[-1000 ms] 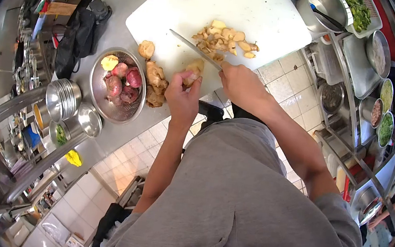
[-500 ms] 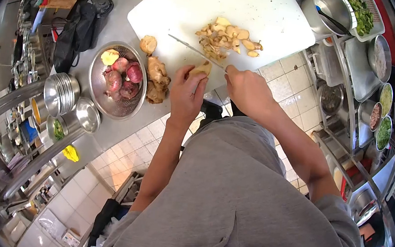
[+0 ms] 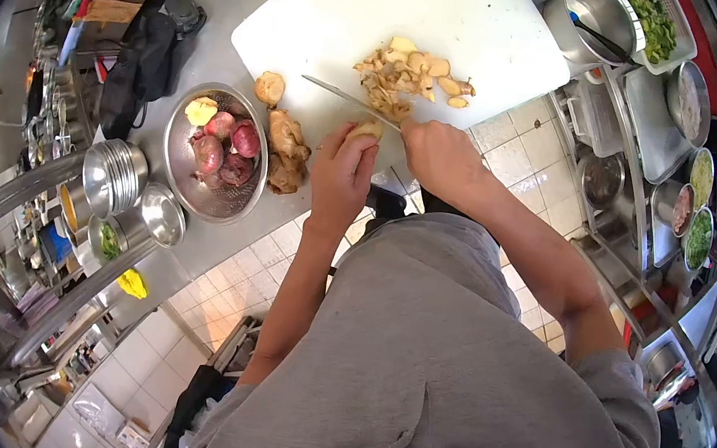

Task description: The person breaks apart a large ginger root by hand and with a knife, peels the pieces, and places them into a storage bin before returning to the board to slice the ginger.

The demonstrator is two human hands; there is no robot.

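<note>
My left hand point(image 3: 342, 173) is closed around a piece of ginger point(image 3: 368, 128) at the near edge of the white cutting board point(image 3: 313, 12). The fist of my right hand point(image 3: 440, 158) grips a knife point(image 3: 339, 93), its blade pointing left over the board, close to the ginger piece. Ginger peelings and trimmings point(image 3: 408, 73) lie in a heap just beyond the blade. Left of my left hand, larger unpeeled ginger point(image 3: 287, 148) rests on the metal counter, with a cut ginger piece point(image 3: 269, 88) by the board's edge.
A perforated metal colander point(image 3: 191, 203) holds several red onions and a yellow ginger piece. Stacked metal bowls point(image 3: 109, 175) stand farther left. On the right are a metal pot point(image 3: 566, 26), a basket of chopped greens point(image 3: 655, 32) and a rack point(image 3: 637, 213) with food containers.
The ginger piece has turned in my left hand, and its pale side now shows more. My right hand and the knife have shifted slightly left.
</note>
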